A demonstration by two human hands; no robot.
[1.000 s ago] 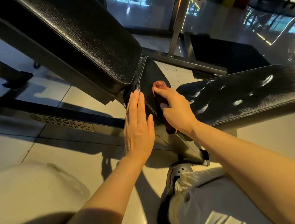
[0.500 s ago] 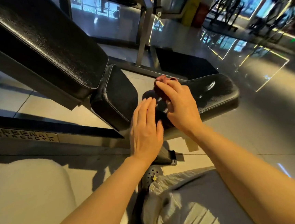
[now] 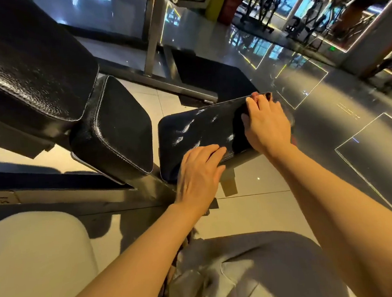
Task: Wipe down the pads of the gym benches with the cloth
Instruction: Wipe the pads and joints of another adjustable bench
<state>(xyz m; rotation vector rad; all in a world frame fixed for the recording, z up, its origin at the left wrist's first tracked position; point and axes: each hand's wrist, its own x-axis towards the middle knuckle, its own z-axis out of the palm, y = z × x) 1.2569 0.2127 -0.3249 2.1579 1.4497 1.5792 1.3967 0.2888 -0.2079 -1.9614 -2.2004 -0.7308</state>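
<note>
Black vinyl seat pad [image 3: 200,129] takes both hands. Right hand [image 3: 267,125] presses the cloth [image 3: 291,121], mostly hidden beneath it, at the pad's far right end to wipe there. Left hand [image 3: 198,174] lies flat, fingers relaxed, on the near edge, likely for support.

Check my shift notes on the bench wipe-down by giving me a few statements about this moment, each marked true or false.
1. The right hand presses on the far end of the flat seat pad. True.
2. The left hand is lifted clear of the pad. False: it rests on the pad's near edge.
3. The cloth lies spread out in full view. False: only a dark bit shows past the right hand's fingers.
4. The seat pad shows shiny streaks. True.
5. The angled back pad lies to the right of the seat pad. False: it is to the left.
</note>
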